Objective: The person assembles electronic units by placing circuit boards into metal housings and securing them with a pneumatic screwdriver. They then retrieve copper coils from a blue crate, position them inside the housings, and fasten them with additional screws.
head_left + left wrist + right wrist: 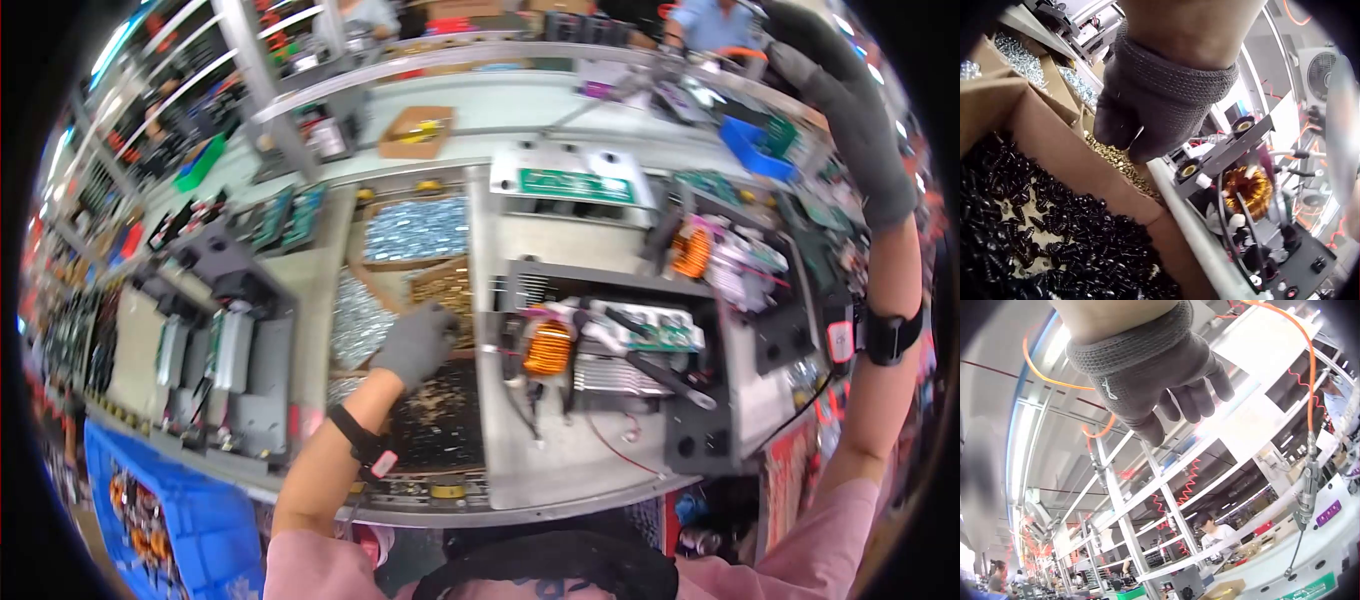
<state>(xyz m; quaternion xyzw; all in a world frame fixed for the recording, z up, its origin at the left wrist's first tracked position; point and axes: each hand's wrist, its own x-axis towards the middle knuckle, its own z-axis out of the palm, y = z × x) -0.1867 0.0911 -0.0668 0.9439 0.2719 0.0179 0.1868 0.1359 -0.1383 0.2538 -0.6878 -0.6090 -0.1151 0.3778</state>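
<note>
My gloved left hand (418, 345) is low over the cardboard screw boxes, beside brass-coloured screws (1116, 159). Its fingers are bent downward, and a small bright sliver shows by the fingertips; I cannot tell whether that is a held screw. Black screws (1079, 244) fill the nearer box, silver ones (415, 230) the farther box. Raised high at the right, my gloved right hand (1154, 381) has its fingers spread and loosely bent, with nothing in them. A screwdriver tool (1309, 490) hangs from an orange hose, apart from that hand.
Right of the boxes, an open black housing (690, 420) holds a copper-wound coil (549, 348) and a circuit board. A metal plate with a green board (575, 185) lies behind it. Metal rails (430, 65) cross above the bench. A blue bin (170, 510) stands at lower left.
</note>
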